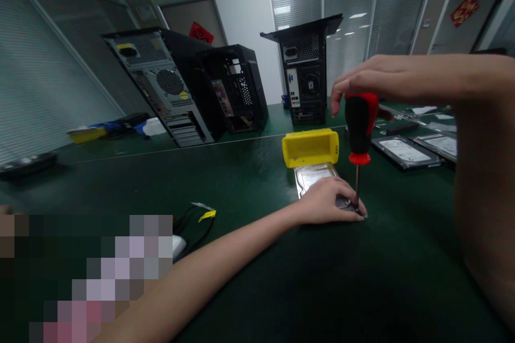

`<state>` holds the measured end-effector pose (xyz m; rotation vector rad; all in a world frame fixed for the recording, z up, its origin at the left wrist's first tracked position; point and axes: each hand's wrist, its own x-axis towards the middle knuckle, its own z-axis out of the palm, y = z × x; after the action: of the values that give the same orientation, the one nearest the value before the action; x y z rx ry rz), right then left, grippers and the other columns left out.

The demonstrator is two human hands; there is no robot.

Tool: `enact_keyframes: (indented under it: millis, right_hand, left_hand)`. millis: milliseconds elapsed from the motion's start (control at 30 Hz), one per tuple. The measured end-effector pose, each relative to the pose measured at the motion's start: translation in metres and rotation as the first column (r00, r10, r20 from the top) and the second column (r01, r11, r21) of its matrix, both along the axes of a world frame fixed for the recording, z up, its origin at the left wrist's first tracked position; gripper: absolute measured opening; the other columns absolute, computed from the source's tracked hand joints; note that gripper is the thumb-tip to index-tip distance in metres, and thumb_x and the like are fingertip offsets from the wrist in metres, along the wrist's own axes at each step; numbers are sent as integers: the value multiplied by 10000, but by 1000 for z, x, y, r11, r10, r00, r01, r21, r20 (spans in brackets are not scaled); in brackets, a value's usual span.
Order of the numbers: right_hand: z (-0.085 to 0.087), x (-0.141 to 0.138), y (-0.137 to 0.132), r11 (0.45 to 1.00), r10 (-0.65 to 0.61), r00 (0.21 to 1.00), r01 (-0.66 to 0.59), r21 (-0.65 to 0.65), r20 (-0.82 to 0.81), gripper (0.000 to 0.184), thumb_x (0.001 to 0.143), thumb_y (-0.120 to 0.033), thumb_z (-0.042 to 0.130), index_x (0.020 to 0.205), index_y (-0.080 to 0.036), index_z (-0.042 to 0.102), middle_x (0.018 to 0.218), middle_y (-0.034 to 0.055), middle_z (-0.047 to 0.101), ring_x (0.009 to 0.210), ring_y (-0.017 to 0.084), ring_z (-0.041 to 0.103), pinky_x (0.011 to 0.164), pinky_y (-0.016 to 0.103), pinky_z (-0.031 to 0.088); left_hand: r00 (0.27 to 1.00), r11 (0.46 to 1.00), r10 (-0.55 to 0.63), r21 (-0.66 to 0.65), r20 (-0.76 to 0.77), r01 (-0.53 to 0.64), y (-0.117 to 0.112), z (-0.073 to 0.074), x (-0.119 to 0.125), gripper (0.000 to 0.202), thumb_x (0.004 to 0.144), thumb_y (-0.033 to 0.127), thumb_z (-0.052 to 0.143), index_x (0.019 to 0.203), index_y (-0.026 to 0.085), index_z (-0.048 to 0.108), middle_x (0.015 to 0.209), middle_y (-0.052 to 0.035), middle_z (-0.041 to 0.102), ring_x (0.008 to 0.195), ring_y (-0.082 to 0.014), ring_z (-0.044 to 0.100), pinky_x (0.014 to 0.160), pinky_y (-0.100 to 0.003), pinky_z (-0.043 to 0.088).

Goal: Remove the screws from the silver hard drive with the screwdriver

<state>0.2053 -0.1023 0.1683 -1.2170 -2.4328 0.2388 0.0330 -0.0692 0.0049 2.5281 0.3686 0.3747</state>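
I have the right hand (364, 77) wrapped over the upright screwdriver (357, 126) and, just below, the left hand (322, 201) gripping the drive (314, 173) flat on the table (241, 182); a yellow tray (309, 150) stands close beyond it, two spare drives (407, 151) lie right of the grip, and three cases (308, 72) stand farther back. The drive's top is bright and silvery, darker toward the screwdriver. The left hand covers much of it, I can't make out the screwdriver's tip, and a pixelated patch (60, 257) masks things well left.

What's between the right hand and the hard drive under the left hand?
A red-and-black screwdriver, upright, its shaft pointing down at the drive; the head view shows it.
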Motion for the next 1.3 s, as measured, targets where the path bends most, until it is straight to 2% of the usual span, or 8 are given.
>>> enact_keyframes:
  millis: [100, 233, 333, 500, 767, 900, 1067, 1300]
  right_hand:
    - [2, 0, -2, 999, 38, 998, -38, -8, 47, 442, 884, -500, 275, 961, -215, 603, 979, 24, 576, 844, 151, 561, 578, 230, 468]
    - [5, 0, 3, 980, 193, 980, -191, -53, 53, 386, 924, -420, 287, 1009, -185, 581, 968, 15, 578, 816, 110, 543, 652, 202, 470]
    - [5, 1, 4, 968, 252, 966, -251, -21, 60, 365, 931, -397, 300, 1015, -185, 585, 1031, 4, 558, 919, 99, 521, 745, 164, 433]
    - [5, 1, 4, 968, 250, 967, -249, -21, 55, 356, 915, -423, 330, 1006, -197, 590, 1000, -12, 563, 858, 86, 536, 724, 159, 430]
    - [5, 0, 0, 980, 201, 979, -200, -18, 41, 324, 915, -403, 339, 1026, -219, 582, 1041, -13, 572, 894, 104, 539, 714, 177, 442]
    - [5, 0, 1, 974, 226, 973, -225, -9, 48, 313, 916, -374, 351, 1015, -197, 589, 982, -8, 584, 818, 87, 548, 673, 166, 444]
    - [3, -1, 3, 975, 219, 975, -220, 15, 49, 338, 917, -382, 342, 1057, -199, 590, 982, -16, 591, 816, 84, 567, 649, 161, 462]
    - [3, -1, 3, 985, 167, 985, -169, 35, 44, 366, 912, -424, 342, 1068, -206, 591, 1020, -28, 593, 873, 112, 565, 720, 218, 472]
  left_hand:
    - [1000, 1000, 4, 10, -1, -4, 1, -1, 0, 164, 761, 283, 631, 853, 156, 677, 899, -52, 678, 887, -152, 594, 854, -294, 397]
    - [1000, 1000, 3, 9, -5, -3, 1, -1, 0, 175, 765, 293, 625, 847, 148, 679, 891, -58, 677, 883, -151, 598, 852, -287, 400]
    - [1000, 1000, -13, 1, -2, 13, 2, -1, 0, 178, 772, 290, 616, 852, 145, 679, 892, -59, 679, 881, -151, 598, 856, -289, 401]
    - [1000, 1000, -9, 4, -11, 9, 1, -1, 0, 188, 765, 294, 622, 859, 141, 679, 904, -67, 677, 880, -158, 597, 845, -295, 409]
    - [1000, 999, -22, -38, 10, 23, 1, -1, 0, 169, 768, 278, 622, 861, 150, 683, 908, -57, 687, 881, -149, 599, 865, -288, 400]
    - [1000, 999, 0, -52, -2, 0, 0, -1, 0, 151, 765, 261, 630, 856, 151, 681, 916, -52, 686, 896, -150, 596, 879, -291, 393]
    - [1000, 999, 2, -51, -3, -2, 0, -1, 1, 161, 759, 267, 635, 856, 146, 680, 913, -59, 686, 904, -156, 595, 889, -305, 393]
    - [1000, 998, -2, -70, 8, 3, 0, -1, 1, 158, 763, 261, 630, 860, 148, 682, 917, -58, 686, 885, -152, 600, 876, -308, 400]
